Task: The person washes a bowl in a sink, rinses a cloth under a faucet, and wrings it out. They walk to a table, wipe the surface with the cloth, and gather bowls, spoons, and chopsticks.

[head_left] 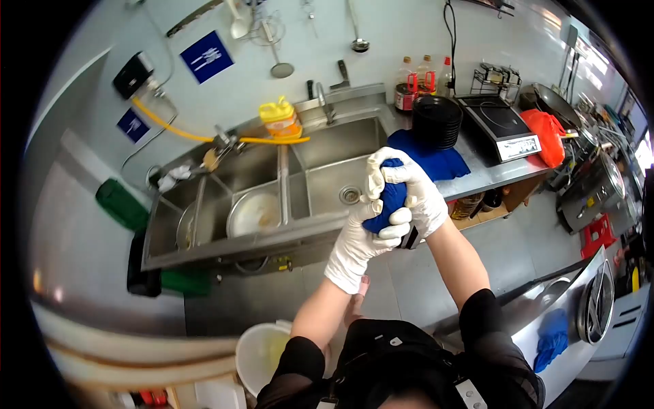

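Note:
Both of my hands wear white gloves and squeeze a bunched blue cloth (391, 202) between them. My left hand (371, 235) wraps the lower end of the cloth, and my right hand (412, 184) grips its upper end. They are held in front of the sink's right basin (344, 146), near its front edge. A second blue cloth (443, 163) lies spread on the steel counter to the right, with a stack of black plates (436, 121) at its back edge.
A yellow jug (280, 119) stands behind the sink near the faucet (325, 105). A large round bowl (255, 213) sits in a left basin. Right of the plates are an induction cooker (497, 126) and a red bag (545, 136). A white bucket (255, 358) stands on the floor.

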`<state>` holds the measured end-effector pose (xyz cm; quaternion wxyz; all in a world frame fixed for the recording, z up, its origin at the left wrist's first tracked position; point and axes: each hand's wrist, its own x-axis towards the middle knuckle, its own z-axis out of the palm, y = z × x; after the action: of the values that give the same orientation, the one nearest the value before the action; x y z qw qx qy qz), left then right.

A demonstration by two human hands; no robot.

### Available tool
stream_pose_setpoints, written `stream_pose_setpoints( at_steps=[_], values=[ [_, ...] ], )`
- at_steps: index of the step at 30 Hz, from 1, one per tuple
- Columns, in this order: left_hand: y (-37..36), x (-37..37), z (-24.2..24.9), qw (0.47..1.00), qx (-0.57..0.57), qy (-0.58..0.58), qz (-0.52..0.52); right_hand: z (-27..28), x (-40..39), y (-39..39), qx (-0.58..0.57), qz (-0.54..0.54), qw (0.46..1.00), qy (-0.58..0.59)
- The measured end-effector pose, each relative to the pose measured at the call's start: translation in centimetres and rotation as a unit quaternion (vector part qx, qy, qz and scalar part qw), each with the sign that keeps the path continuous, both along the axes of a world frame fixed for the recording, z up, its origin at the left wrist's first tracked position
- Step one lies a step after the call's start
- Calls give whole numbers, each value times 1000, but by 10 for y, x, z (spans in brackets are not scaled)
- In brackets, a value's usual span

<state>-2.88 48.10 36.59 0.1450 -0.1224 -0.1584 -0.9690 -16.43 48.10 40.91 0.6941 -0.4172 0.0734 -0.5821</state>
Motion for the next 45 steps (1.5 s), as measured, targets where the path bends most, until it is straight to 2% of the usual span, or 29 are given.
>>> stream_pose_setpoints(
  at_steps=[2,4,6,7,8,9,11,12,13,15,16,17,19,22,24,25,27,29,31,33,34,35,36,37,38,39,41,43,45],
  values=[
    [-60,-1,-4,996,-41,-76,-23,-12,-9,-49,26,-34,998,50],
    [-121,-6,-13,976,-130,-174,-7,-15,-21,-103,42,-73,992,92],
    [-168,-10,-19,936,-215,-277,20,-31,-25,-149,91,-99,976,170],
    [-195,-15,-23,905,-272,-325,35,-40,-26,-172,103,-104,975,166],
    [-219,-21,-30,881,-321,-346,29,-51,-28,-195,140,-129,965,182],
    [-239,-28,-39,883,-314,-348,18,-63,-30,-214,178,-153,952,196],
    [-266,-39,-59,736,-437,-511,84,-88,-31,-247,237,-167,943,163],
    [-273,-45,-68,688,-462,-542,140,-99,-30,-260,277,-223,917,178],
    [-281,-49,-77,690,-457,-546,130,-110,-31,-274,314,-277,887,196],
    [-294,-54,-90,600,-521,-562,230,-129,-32,-298,332,-323,861,208],
    [-307,-58,-110,507,-599,-581,216,-139,-33,-310,351,-344,843,216],
    [-317,-61,-118,512,-596,-584,205,-146,-33,-320,371,-364,824,224],
    [-332,-65,-132,401,-680,-572,224,-161,-34,-335,394,-389,811,188],
    [-352,-69,-164,351,-704,-560,258,-180,-36,-352,414,-405,803,142],
    [-363,-72,-174,305,-738,-543,259,-188,-36,-361,453,-446,762,126],
    [-369,-74,-179,307,-739,-542,257,-191,-37,-364,455,-447,760,125],
    [-375,-76,-189,235,-775,-528,257,-203,-36,-368,457,-484,737,117],
    [-380,-75,-200,230,-787,-515,250,-215,-37,-371,476,-490,723,102],
    [-385,-75,-212,200,-810,-498,236,-227,-35,-373,491,-495,712,87],
    [-385,-75,-213,217,-802,-509,226,-244,-35,-371,501,-484,714,77],
    [-386,-74,-212,230,-791,-523,220,-251,-40,-372,507,-444,738,35],
    [-386,-71,-193,281,-760,-568,141,-262,-48,-370,488,-335,803,-64],
    [-386,-62,-198,334,-727,-583,141,-280,-52,-371,472,-328,818,-11],
    [-388,-54,-210,387,-691,-594,142,-288,-59,-364,396,-348,814,246],
    [-399,-44,-216,460,-640,-607,100,-302,-67,-366,359,-365,737,442],
    [-408,-30,-229,531,-584,-612,53,-306,-68,-364,328,-380,630,593],
    [-411,-11,-242,535,-564,-624,79,-315,-87,-395,250,-351,588,684],
    [-412,0,-230,488,-555,-647,186,-273,-77,-446,128,-367,611,689],
    [-424,4,-233,474,-544,-657,220,-256,-66,-507,-76,-443,581,679]
  ],
)
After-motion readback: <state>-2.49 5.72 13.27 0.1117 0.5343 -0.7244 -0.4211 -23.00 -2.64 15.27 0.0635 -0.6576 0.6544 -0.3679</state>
